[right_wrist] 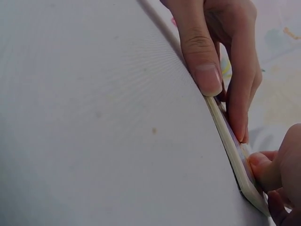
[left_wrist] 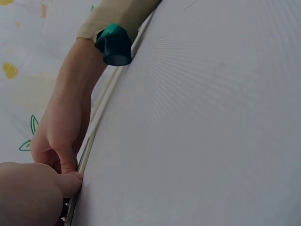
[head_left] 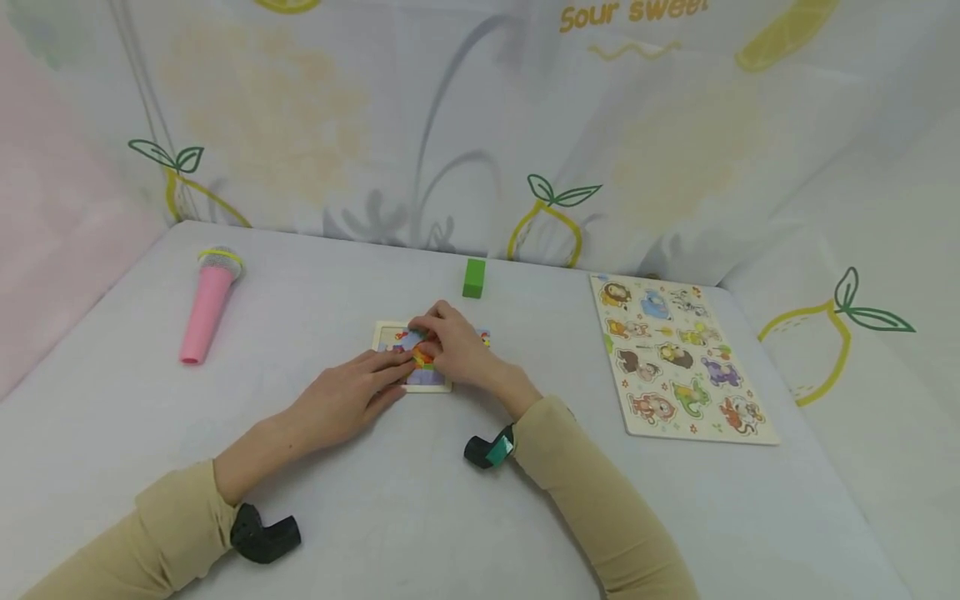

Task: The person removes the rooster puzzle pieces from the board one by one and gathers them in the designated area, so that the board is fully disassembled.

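A small jigsaw puzzle (head_left: 429, 387) with a pale wooden border lies flat on the table, its colourful picture partly covered by both hands. My left hand (head_left: 341, 400) reaches in from the left. Its fingers are stretched over the picture, while in the right wrist view the thumb (right_wrist: 207, 77) touches the near border. From the other side comes my right hand (head_left: 465, 350), fingers bent and thumb down, pinching a puzzle piece (head_left: 425, 353) at the picture's middle. That piece is largely hidden by the fingers. Another colourful bit (head_left: 486, 337) shows just right of the border.
Behind the puzzle stands a green block (head_left: 473, 278). A pink toy microphone (head_left: 207, 308) lies at the back left. On the right is a larger animal puzzle board (head_left: 678, 358). A lemon-print cloth (head_left: 360, 125) hangs along the table's back edge.
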A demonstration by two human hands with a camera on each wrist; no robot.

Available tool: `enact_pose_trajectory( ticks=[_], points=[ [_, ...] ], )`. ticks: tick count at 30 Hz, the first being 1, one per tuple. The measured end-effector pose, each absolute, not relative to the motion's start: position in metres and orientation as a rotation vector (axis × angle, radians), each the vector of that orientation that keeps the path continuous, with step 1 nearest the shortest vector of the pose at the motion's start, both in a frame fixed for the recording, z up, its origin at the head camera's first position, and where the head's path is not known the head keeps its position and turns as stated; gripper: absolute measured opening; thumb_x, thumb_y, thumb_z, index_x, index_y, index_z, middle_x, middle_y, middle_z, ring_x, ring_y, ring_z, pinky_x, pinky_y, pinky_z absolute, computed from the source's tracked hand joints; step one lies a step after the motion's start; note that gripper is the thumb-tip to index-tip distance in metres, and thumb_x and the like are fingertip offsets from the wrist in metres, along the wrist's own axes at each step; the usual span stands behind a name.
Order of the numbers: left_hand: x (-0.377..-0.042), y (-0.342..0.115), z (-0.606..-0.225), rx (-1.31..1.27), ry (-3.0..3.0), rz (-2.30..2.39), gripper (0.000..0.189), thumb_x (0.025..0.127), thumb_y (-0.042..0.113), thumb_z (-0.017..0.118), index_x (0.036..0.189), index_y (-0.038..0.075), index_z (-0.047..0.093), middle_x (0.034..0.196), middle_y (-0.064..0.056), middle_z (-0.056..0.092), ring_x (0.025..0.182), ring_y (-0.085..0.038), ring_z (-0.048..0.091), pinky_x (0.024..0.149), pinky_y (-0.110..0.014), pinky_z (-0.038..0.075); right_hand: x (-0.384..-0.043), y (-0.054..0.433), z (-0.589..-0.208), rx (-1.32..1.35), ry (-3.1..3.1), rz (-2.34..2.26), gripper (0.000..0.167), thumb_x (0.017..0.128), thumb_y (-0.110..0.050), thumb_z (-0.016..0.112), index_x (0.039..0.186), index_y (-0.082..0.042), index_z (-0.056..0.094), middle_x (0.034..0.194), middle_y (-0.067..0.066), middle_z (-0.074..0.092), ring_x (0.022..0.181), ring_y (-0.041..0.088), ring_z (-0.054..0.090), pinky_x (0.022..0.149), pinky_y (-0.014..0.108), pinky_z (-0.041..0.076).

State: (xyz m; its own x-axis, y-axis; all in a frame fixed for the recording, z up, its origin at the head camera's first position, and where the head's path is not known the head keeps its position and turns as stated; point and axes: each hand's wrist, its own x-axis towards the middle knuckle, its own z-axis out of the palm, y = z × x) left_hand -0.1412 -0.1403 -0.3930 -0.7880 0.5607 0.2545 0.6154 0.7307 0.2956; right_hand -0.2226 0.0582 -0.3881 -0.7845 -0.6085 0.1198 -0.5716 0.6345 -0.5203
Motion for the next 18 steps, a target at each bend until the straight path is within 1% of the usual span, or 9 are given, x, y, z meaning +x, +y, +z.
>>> enact_pose_trajectory(
  ticks=[9, 18],
  points=[
    [-0.1409, -0.1403, -0.3936, -0.950, -2.783, -0.558, 0.038, 0.098, 0.021, 0.065, 0.134, 0.008, 0.065, 0.136, -0.010, 0.062, 0.127, -0.033, 0.057, 0.091, -0.053, 0.055, -0.2205, 0.0577, -0.3899, -1.014, 2.778, -0.858, 0.030, 0.098, -0.001, 0.058, 0.128, -0.002, 0.061, 0.123, 0.014, 0.047, 0.103, 0.023, 0.053, 0.096, 0.034, 0.046],
    [-0.1407, -0.1398, -0.3931, -0.949, -2.774, -0.558, 0.037, 0.098, 0.020, 0.066, 0.132, 0.008, 0.065, 0.135, -0.010, 0.063, 0.126, -0.033, 0.058, 0.091, -0.052, 0.055, -0.2207, 0.0576, -0.3912, -1.041, 2.777, -0.868, 0.029, 0.098, -0.001, 0.058, 0.127, -0.002, 0.060, 0.123, 0.014, 0.047, 0.107, 0.024, 0.052, 0.097, 0.035, 0.046]
  ],
)
